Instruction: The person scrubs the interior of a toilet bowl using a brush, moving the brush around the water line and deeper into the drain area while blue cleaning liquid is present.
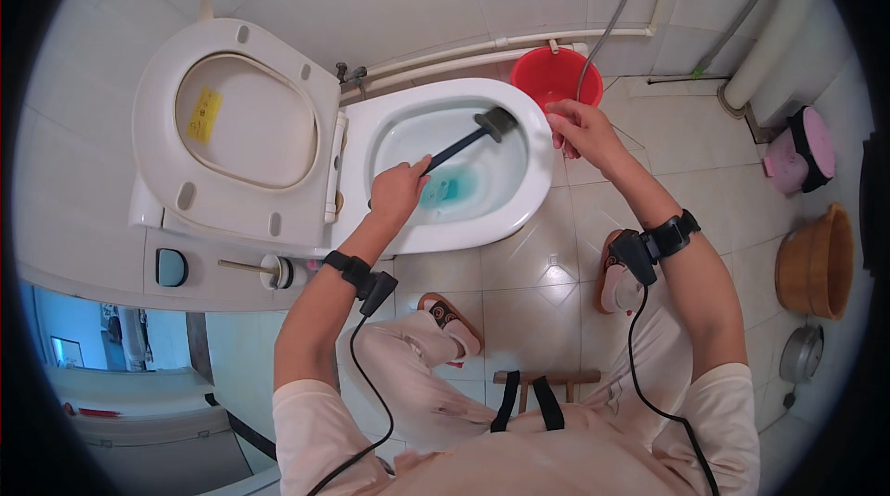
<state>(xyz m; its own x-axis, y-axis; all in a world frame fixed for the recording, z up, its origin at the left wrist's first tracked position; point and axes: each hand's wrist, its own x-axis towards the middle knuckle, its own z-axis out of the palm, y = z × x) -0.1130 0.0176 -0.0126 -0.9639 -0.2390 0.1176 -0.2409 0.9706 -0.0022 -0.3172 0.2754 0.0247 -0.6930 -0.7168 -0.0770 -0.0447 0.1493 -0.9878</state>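
Observation:
My left hand [399, 192] is closed around the dark handle of a toilet brush [456, 150]. The brush slants up and right across the bowl, its dark grey head against the inner wall near the far right rim. Below it, blue-green liquid [450, 188] lies in the bottom of the white toilet bowl [535, 183]. My right hand [586, 133] hovers at the bowl's right edge, its fingers loosely bent and apart, with nothing visible in them. Just beyond that hand stands a red bucket [536, 68], where a grey hose [612, 25] hangs down.
The toilet seat [159, 116] is raised, with a yellow label [204, 116] on the lid. A brush holder [275, 272] is near my left forearm. At right are a pink bin [786, 158], a wooden tub [814, 264] and a metal pot [801, 354]. A wooden stool [584, 376] is beneath me.

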